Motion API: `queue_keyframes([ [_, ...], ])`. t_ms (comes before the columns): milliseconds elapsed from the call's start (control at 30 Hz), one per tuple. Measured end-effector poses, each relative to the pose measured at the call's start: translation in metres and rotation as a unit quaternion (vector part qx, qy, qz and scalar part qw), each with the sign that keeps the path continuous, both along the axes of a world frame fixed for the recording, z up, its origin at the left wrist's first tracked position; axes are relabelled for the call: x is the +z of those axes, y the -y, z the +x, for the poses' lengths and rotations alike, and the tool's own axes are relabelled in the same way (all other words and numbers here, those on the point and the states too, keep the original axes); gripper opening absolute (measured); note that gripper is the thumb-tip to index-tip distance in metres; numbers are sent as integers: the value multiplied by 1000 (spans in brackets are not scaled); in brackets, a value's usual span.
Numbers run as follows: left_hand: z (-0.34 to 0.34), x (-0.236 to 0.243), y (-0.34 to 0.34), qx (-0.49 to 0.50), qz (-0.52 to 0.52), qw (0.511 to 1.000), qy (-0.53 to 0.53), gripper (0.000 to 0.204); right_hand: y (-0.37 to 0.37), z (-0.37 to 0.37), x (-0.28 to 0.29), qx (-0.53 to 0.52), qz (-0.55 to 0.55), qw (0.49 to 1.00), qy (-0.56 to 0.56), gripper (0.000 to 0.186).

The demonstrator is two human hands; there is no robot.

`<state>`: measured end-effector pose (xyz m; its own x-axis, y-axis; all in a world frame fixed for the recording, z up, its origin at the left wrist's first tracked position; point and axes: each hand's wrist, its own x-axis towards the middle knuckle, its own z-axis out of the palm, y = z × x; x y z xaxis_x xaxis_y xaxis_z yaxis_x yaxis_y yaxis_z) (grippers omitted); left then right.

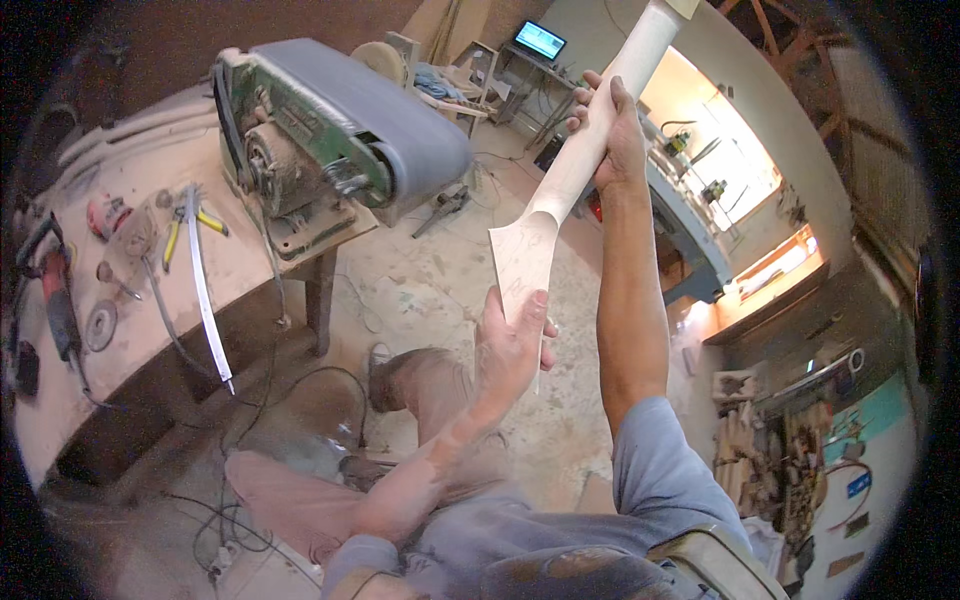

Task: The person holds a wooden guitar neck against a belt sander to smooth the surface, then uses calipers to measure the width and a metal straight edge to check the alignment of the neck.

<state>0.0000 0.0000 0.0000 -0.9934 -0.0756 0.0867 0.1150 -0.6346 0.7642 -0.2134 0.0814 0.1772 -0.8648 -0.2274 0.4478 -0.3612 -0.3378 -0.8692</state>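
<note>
Carved wood (pixel 580 160), long and pale, is held up at a slant, the left hand (pixel 512 345) closed on its broad flared end, the right hand (pixel 615 135) curled round the shaft farther along. Dusty floor (pixel 420 290) lies open beneath. Over on the left, the sander (pixel 350 110) juts past the edge of the bench (pixel 45 430). Wood pieces (pixel 738 440) crowd the right; farthest off, a screen (pixel 539 40) glows.

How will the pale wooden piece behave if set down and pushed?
The pale wooden piece is probably stiff, spanning left hand to right hand without sagging. Its smooth-looking surface may slip. The rounded shaft could roll, though the flared end would likely check it.
</note>
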Motion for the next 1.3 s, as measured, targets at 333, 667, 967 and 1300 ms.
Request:
queue_keyframes([
  [333,30,17,-42,60,-89,994,-21,40,-46,34,2,56,-118,991,13,50],
  [667,32,9,-36,118,-141,983,-22,42,-31,56,17,116,-155,980,-48,57],
  [967,-2,-7,-8,144,-114,982,-43,46,-1,80,37,29,-105,987,-121,49],
  [1300,-36,-27,46,50,-37,996,-57,51,67,85,36,-92,34,977,-189,48],
])
